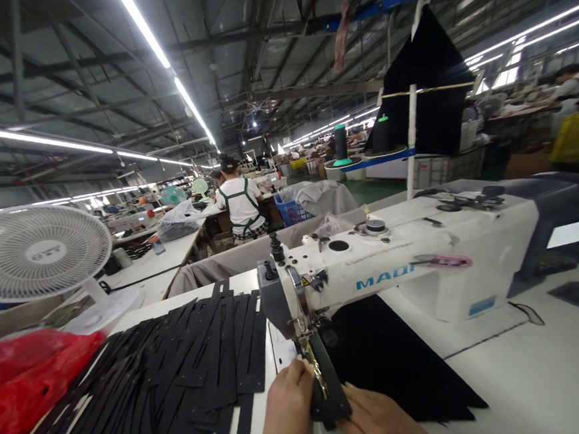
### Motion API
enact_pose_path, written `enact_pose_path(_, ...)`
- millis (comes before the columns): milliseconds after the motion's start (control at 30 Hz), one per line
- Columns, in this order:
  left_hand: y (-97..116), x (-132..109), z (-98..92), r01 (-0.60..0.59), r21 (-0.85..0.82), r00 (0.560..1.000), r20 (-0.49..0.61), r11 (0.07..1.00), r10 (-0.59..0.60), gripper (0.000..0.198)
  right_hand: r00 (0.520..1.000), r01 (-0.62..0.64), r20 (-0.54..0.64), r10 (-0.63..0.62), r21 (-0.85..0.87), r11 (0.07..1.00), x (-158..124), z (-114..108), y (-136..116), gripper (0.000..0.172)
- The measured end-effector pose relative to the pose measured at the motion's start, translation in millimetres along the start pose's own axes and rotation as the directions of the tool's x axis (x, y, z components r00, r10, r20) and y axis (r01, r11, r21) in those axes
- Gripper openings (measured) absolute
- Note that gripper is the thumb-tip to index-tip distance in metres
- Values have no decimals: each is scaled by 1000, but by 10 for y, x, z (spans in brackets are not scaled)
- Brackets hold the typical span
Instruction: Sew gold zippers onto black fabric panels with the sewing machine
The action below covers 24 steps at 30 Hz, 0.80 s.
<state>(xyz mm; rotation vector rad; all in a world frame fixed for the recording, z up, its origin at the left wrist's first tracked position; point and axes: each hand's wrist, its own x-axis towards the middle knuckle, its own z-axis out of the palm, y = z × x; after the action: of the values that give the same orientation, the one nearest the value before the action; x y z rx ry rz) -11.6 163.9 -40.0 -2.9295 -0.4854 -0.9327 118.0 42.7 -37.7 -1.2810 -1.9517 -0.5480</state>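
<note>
A black fabric strip with a gold metal zipper (321,379) along it lies under the needle area of a white sewing machine (396,262). My left hand (289,401) is closed at the strip's left edge, fingertips bunched close to the presser foot. On the other side, my right hand (378,421) holds the strip's near right corner, its fingers pressed together and partly hidden. Beneath the machine arm, a larger black fabric piece (393,359) spreads to the right. Many slotted black strips (198,357) lie overlapping on the table to the left of my hands.
A red plastic bag (21,376) and a white fan (40,254) stand at the left. Thread spools (342,144) sit on a blue stand behind the machine, near hanging black fabric (424,87). A person in a white shirt (241,200) is further back.
</note>
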Motion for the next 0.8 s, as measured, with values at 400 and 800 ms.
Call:
enact_pose_path(400,132,5,-190,248,-242,963,-43,938,-266,36,911,-296,296,288,-16,955,293,-207,37,14)
enact_pose_path(800,462,-119,-537,184,-333,983,86,925,-165,35,780,-513,394,486,-40,857,540,-29,271,9)
